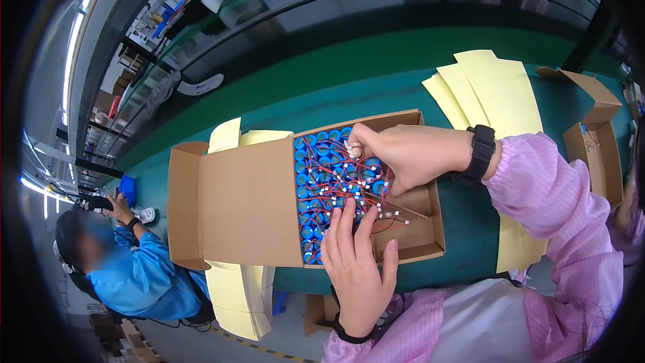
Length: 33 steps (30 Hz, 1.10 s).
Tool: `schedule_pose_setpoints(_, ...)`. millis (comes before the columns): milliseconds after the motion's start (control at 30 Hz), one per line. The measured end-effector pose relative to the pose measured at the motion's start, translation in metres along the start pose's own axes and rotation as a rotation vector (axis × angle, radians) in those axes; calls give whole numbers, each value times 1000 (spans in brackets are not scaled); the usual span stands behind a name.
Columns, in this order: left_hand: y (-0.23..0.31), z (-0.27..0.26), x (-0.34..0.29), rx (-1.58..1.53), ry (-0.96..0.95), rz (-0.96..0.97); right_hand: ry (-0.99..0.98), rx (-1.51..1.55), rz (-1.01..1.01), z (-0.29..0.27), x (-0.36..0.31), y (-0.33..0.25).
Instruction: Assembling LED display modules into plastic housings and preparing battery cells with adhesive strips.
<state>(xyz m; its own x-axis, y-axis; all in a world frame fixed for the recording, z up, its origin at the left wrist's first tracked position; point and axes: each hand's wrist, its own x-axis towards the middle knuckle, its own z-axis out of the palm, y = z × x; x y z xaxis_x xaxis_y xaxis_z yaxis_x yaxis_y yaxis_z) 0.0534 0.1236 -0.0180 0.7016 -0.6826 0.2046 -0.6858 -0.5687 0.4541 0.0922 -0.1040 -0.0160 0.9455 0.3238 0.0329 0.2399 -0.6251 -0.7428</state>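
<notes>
An open brown cardboard box holds rows of blue cylindrical battery cells with red and black wires and small white connectors lying tangled on top. My left hand rests over the near side of the cells, its fingers spread and touching the wires. From the right, my right hand reaches into the box with bent fingers, among the wires at the cells' right end. White connectors show by its fingertips. What it grips is hidden. A thin divider edge shows beside the cells, next to a bare strip of box floor.
The box lid lies folded open leftward. Yellow sheets lie at the back right, with more yellow sheets under the lid. Another open carton stands at far right. A co-worker in blue sits at the left. The table is green.
</notes>
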Motion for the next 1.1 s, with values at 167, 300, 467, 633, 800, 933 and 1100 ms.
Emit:
schedule_pose_setpoints(167,0,0,-1,9,24,-27,-43,72,-3,-1,-2,-11)
schedule_pose_setpoints(300,4,3,1,-9,10,4,56,91,-89,4,-11,9)
schedule_pose_setpoints(467,12,-2,1,32,5,-5,239,257,-18,-49,-45,-39)
schedule_pose_setpoints(633,21,-5,-2,48,8,-30,410,199,118,-85,-101,-70)
schedule_pose_setpoints(800,28,6,7,6,39,32,67,174,583,-37,-158,-29)
schedule_pose_setpoints(933,48,-5,1,-44,105,85,159,51,579,-6,-165,-15)
schedule_pose_setpoints(1100,86,-7,3,-153,-4,224,386,-200,601,-22,-201,-49)
